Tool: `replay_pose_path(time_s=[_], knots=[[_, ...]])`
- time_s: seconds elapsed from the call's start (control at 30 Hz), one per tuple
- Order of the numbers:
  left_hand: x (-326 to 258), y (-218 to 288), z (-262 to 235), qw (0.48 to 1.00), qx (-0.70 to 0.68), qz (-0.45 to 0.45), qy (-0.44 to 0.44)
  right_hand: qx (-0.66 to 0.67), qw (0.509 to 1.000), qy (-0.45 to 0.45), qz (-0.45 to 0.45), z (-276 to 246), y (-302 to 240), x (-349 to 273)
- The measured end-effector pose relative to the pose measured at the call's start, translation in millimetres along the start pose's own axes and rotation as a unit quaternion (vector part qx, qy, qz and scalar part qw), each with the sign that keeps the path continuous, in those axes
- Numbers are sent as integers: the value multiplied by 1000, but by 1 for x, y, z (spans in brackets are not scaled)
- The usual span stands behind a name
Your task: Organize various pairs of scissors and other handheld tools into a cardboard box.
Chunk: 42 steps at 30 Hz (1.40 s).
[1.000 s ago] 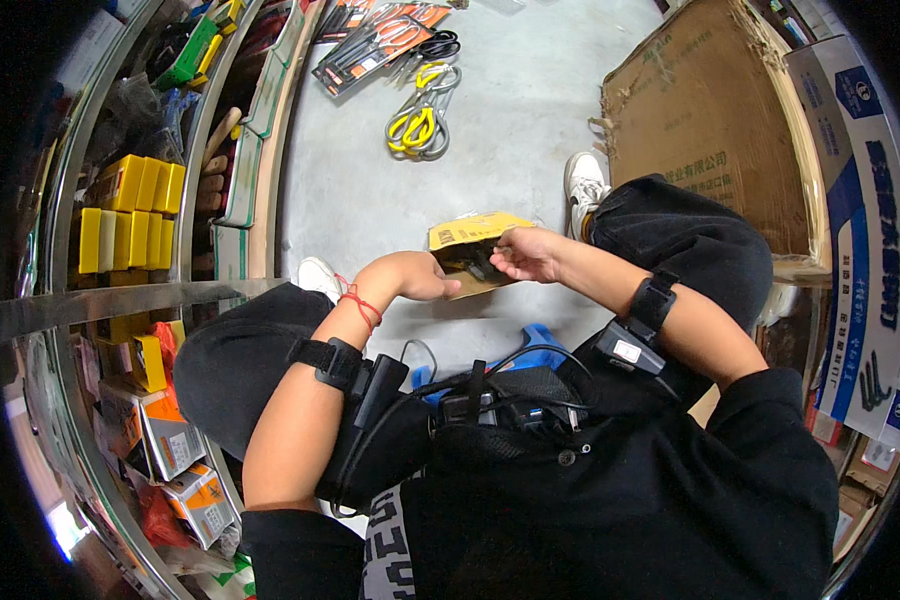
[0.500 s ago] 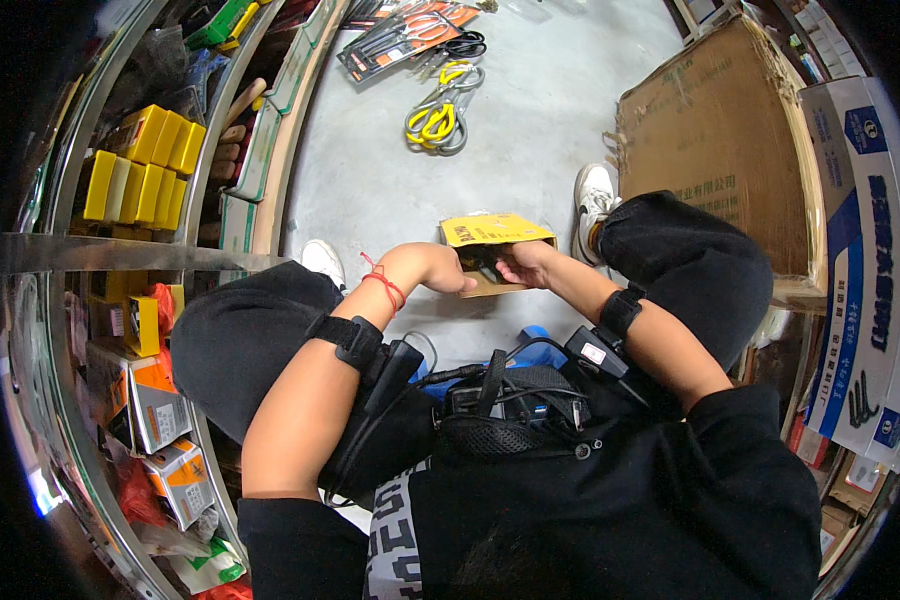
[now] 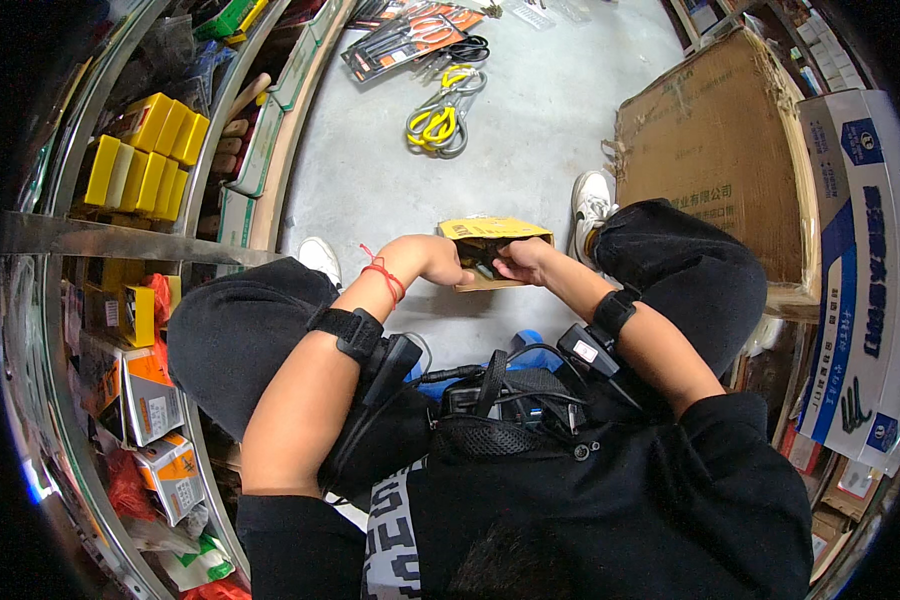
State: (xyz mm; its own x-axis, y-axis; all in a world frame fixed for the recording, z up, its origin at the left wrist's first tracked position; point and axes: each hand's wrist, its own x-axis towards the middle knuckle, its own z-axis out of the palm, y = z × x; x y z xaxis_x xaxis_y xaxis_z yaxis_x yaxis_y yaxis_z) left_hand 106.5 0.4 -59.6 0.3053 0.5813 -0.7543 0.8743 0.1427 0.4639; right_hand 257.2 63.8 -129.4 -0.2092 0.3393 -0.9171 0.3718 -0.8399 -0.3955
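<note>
A small yellow cardboard box (image 3: 500, 229) is held between my knees, above the floor, its open side facing me. My left hand (image 3: 444, 262) is closed round the box's left side, thumb along the near edge. At the opening's right side is my right hand (image 3: 522, 262), fingers bent inward at the mouth of the box. Dark contents show inside, too shadowed to name. Whether the right fingers grip these contents or the cardboard wall is hidden. Farther ahead on the floor lie yellow-and-grey-handled scissors (image 3: 436, 125).
Packaged scissors (image 3: 400, 45) lie beyond the loose ones. A metal shelf (image 3: 120, 243) with yellow boxes (image 3: 145, 170) stands on the left. On the right are a large brown carton (image 3: 715, 150) and a long white-and-blue box (image 3: 860, 270). Blue plastic (image 3: 532, 350) shows beneath me.
The box has tipped slightly, so more of its dark inside shows. Both hands stay on it, nearly in place. The whole view has shifted a little.
</note>
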Motion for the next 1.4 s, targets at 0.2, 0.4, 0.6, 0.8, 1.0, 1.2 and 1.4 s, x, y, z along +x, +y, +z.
replay_pose_path(time_s=[0.2, 0.4, 0.6, 0.8, 1.0, 1.2, 1.4], knots=[[3, 2, -3, 1000, 15, -18, 11, -19, 1000, -10, 4, 1, -8, 11], [2, 2, -2, 1000, 11, -15, 24, -444, 883, 118, -95, 0, -5, 8], [0, 4, -4, 1000, 3, -12, 17, -629, 756, 101, -152, 7, -6, -3], [-9, 6, -8, 999, -5, 6, 47, -664, 734, 87, -115, 12, -11, -2], [5, -4, -3, 998, -5, 8, 55, -663, 726, 102, -152, 15, -7, 1], [8, -7, -1, 998, -10, 7, 65, -643, 739, 111, -167, 18, -7, -2], [13, -14, 2, 998, -25, 10, 65, -624, 749, 116, -191, 18, -6, 2]])
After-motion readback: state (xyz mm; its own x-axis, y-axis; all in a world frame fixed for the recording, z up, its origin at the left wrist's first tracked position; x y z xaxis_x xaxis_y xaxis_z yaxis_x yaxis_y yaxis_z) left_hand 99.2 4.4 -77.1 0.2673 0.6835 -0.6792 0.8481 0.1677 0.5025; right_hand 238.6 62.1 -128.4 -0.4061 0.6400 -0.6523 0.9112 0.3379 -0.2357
